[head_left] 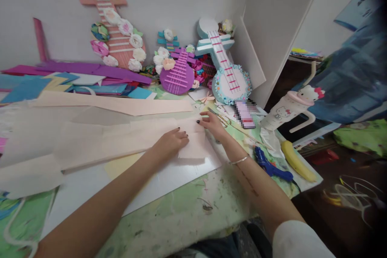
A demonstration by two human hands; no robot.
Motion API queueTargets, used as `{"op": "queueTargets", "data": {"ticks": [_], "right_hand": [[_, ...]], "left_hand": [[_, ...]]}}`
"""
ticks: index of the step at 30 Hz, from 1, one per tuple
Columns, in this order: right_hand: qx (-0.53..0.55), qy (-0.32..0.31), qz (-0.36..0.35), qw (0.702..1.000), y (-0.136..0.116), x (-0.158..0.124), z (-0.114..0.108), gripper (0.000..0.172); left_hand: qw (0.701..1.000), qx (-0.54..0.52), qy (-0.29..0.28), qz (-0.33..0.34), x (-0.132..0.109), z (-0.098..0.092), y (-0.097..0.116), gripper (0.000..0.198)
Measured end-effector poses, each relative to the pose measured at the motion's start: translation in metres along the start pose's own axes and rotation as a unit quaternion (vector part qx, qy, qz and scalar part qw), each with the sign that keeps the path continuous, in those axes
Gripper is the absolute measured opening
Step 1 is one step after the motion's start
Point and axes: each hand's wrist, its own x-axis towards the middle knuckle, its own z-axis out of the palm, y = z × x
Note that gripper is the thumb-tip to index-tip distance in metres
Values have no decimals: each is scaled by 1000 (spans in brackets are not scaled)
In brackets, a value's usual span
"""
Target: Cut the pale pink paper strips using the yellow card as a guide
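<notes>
A long, creased sheet of pale pink paper point(127, 137) stretches across the table. It lies partly over a glossy white board point(163, 181). My left hand point(172, 142) rests palm down near the sheet's right end, its fingers laid flat on the surface. At the far right corner of the paper, my right hand point(213, 125) has its thumb and fingers curved around the edge. Behind the sheet lies a long, tapering pale pink strip point(145, 107). Gold-handled scissors point(224, 120) are just beyond my right hand.
Decorated model lutes in pink point(116, 42), purple point(178, 73) and light blue point(225, 68) lean at the back. A blue glue gun point(270, 165), a banana point(298, 161), a phone point(244, 115) and a white tumbler point(281, 109) stand or lie at right. Coloured sheets point(27, 86) pile up at left.
</notes>
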Motion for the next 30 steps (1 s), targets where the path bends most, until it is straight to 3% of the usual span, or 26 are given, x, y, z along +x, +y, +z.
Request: {"op": "queueTargets", "data": {"ticks": [5, 8, 12, 19, 30], "right_hand": [[-101, 42, -57, 992, -3, -75, -13, 34], [-252, 14, -173, 952, 5, -128, -9, 42], [-343, -19, -208, 916, 21, -169, -5, 45], [-389, -78, -241, 885, 38, -179, -10, 52], [-381, -106, -257, 882, 43, -175, -20, 49]], "left_hand": [[995, 22, -93, 37, -4, -11, 23, 47], [989, 17, -134, 66, -14, -19, 44, 57], [981, -1, -183, 69, -28, -18, 66, 60], [978, -17, -195, 71, -39, 3, 69, 82], [974, -46, -191, 115, -40, -1, 55, 87]]}}
